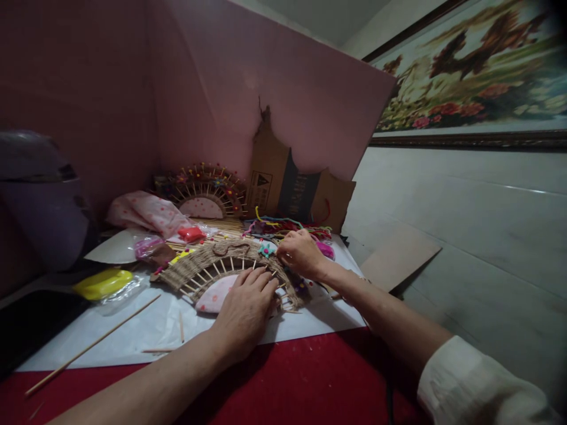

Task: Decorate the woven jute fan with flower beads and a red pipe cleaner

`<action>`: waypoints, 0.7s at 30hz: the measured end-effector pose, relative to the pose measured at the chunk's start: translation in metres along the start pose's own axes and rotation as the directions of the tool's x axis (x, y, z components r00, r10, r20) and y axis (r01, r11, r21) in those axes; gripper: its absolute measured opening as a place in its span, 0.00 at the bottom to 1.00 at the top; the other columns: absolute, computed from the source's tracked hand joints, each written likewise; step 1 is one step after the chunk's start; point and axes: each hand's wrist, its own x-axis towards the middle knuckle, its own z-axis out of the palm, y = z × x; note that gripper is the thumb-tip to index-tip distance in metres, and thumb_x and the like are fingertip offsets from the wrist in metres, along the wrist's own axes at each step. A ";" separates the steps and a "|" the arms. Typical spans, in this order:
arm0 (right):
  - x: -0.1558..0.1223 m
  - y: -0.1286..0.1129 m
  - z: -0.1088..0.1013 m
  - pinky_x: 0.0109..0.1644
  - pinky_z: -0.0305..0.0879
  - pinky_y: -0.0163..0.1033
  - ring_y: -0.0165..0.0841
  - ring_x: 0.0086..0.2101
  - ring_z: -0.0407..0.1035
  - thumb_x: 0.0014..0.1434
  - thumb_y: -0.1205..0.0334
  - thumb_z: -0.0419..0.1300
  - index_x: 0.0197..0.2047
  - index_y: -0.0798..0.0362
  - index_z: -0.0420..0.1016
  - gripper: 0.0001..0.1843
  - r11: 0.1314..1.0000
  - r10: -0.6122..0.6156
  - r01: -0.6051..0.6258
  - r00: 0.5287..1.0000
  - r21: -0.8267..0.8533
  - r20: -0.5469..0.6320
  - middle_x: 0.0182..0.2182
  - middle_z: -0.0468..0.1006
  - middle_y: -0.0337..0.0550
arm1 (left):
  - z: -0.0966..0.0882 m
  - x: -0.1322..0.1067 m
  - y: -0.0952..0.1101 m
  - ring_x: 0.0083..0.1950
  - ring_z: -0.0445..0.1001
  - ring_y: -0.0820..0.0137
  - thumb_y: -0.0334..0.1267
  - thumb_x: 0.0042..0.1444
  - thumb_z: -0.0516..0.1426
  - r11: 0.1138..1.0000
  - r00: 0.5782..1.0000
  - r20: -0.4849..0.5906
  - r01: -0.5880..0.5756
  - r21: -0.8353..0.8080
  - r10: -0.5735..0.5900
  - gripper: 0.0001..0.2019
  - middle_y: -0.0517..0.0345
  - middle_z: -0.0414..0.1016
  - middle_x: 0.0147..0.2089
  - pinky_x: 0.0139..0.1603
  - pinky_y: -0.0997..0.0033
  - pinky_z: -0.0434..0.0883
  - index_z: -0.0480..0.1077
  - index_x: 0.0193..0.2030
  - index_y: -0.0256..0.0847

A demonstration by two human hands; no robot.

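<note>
A fan-shaped craft piece (201, 267) lies on white paper, with a woven twine band, thin stick spokes and a half-round pink dotted fabric base (218, 294). My left hand (250, 304) rests on the base and spokes, fingers stretched forward and hiding part of them. At the band's upper right edge, my right hand (301, 251) has its fingers pinched together; whatever is between them is hidden. Just left of those fingertips sits a turquoise flower (266, 250) with a pink centre. A brown wavy strand (231, 248) and yellow clay (181, 256) decorate the band.
Behind stands a similar fan (201, 192), beside cut cardboard (283, 189) and colourful pipe cleaners (283, 223). Pink dotted cloth (146, 211), yellow clay (104, 284) and a red packet (191, 234) lie at left. A long stick (93, 345) crosses the white paper (119, 330) onto red cloth (292, 383).
</note>
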 end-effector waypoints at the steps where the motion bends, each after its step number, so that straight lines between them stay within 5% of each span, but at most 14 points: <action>1: 0.000 0.001 0.001 0.41 0.46 0.42 0.36 0.39 0.66 0.55 0.65 0.56 0.31 0.50 0.78 0.09 1.000 0.001 -0.001 1.000 0.007 -0.004 0.32 0.79 0.44 | 0.001 0.000 0.000 0.56 0.64 0.61 0.35 0.58 0.53 1.000 1.000 -0.002 -0.001 0.000 0.001 0.12 0.52 0.71 0.51 0.58 0.56 0.59 0.67 0.48 0.39; 11: 0.002 0.009 0.000 0.41 0.50 0.39 0.35 0.39 0.68 0.55 0.64 0.56 0.33 0.50 0.78 0.08 0.998 -0.017 0.013 0.998 0.062 0.062 0.31 0.79 0.42 | 0.000 0.000 -0.001 0.55 0.64 0.61 0.36 0.58 0.52 1.000 1.000 -0.010 -0.012 0.004 0.012 0.10 0.52 0.72 0.50 0.56 0.55 0.60 0.68 0.46 0.40; 21: 0.005 0.001 0.001 0.41 0.51 0.40 0.36 0.37 0.69 0.55 0.65 0.54 0.32 0.54 0.76 0.09 0.997 -0.001 0.006 0.998 -0.071 0.066 0.32 0.78 0.48 | -0.004 0.000 0.002 0.55 0.64 0.62 0.35 0.58 0.52 1.000 1.000 0.002 0.000 -0.011 0.000 0.10 0.52 0.71 0.50 0.56 0.57 0.60 0.68 0.45 0.39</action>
